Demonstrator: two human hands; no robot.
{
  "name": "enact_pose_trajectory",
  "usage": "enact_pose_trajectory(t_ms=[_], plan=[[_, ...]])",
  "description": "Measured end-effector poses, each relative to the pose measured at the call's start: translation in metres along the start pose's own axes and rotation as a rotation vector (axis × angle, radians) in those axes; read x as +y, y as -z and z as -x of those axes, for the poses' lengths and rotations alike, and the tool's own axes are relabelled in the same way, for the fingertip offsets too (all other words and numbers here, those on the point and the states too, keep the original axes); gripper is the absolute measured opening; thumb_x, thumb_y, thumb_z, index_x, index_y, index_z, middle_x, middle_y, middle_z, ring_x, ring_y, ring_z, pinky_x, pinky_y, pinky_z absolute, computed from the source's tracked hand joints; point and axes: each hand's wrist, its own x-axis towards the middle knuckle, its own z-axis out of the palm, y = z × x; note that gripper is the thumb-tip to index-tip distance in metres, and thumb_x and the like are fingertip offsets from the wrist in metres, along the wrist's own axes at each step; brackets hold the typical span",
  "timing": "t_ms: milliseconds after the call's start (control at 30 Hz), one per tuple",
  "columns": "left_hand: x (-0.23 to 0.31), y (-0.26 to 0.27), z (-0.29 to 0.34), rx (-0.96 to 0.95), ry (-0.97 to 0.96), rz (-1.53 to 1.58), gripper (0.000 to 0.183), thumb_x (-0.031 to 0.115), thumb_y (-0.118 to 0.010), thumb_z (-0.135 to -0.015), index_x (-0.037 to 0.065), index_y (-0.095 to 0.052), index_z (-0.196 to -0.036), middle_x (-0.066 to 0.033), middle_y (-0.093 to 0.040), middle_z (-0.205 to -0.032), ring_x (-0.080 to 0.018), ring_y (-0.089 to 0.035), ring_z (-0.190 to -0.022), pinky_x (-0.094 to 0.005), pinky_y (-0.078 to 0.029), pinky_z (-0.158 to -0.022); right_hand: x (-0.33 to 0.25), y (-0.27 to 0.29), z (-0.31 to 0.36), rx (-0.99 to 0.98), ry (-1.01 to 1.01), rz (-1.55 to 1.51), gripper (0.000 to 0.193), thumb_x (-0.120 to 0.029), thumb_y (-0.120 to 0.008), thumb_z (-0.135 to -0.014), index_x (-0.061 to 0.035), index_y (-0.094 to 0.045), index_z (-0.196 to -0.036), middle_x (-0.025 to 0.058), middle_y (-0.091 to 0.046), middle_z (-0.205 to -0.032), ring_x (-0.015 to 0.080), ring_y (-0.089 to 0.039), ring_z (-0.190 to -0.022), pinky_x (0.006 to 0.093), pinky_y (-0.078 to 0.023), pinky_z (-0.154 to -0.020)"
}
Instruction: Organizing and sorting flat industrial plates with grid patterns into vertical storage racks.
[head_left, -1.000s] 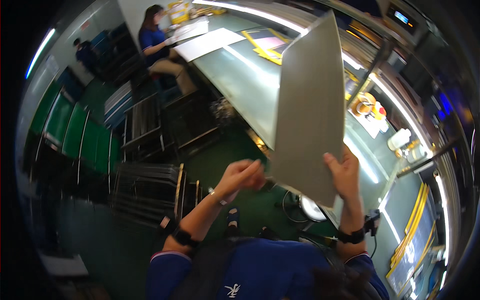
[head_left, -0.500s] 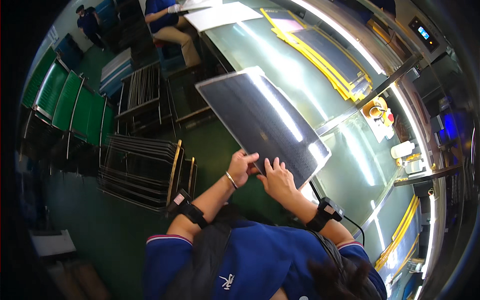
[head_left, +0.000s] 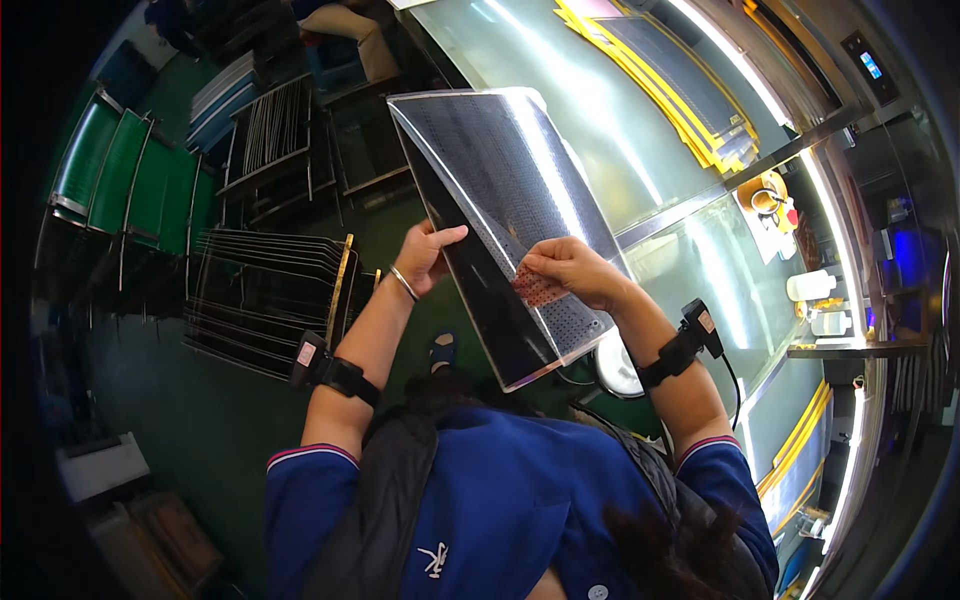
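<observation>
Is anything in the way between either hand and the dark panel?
Nothing visible blocks the left hand, which holds the dark panel by its left edge. The right hand pinches a dotted see-through film, partly lifted, that covers the panel's right part.

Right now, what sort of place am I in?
Probably a factory workshop: a long workbench under strip lights, yellow-edged sheets lying on it, and wire racks standing on the floor to your left.

The film (head_left: 500, 180) looks glossy plastic — black panel (head_left: 497, 322) smooth.
</observation>
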Motion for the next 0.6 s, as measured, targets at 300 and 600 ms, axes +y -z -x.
enact_pose_trajectory(t_ms=[300,600], plan=[[-0.003,0.052,0.041,0.022,-0.145,-0.023,0.034,-0.001,-0.068,-0.072,0.002,-0.056,-0.103,-0.0054,-0.06,-0.098,-0.0152,-0.059,-0.09,-0.0297,-0.049,-0.08,0.003,0.198,-0.02,0.309,0.191,0.65,0.019,-0.018,-0.051,-0.09,-0.0004,-0.054,-0.085,0.0093,-0.061,-0.068,0.0164,-0.061,-0.058,0.0294,-0.052,-0.053],[0.057,0.105,0.189,0.421,-0.561,-0.021,0.037,-0.003,-0.067,-0.07,0.0,-0.056,-0.106,-0.0081,-0.061,-0.102,-0.0172,-0.059,-0.092,-0.031,-0.048,-0.084,0.123,0.486,0.114,0.92,0.153,0.285,0.01,-0.019,-0.051,-0.09,-0.0096,-0.054,-0.087,0.0019,-0.052,-0.058,0.0114,-0.049,-0.041,0.0242,-0.042,-0.034]])
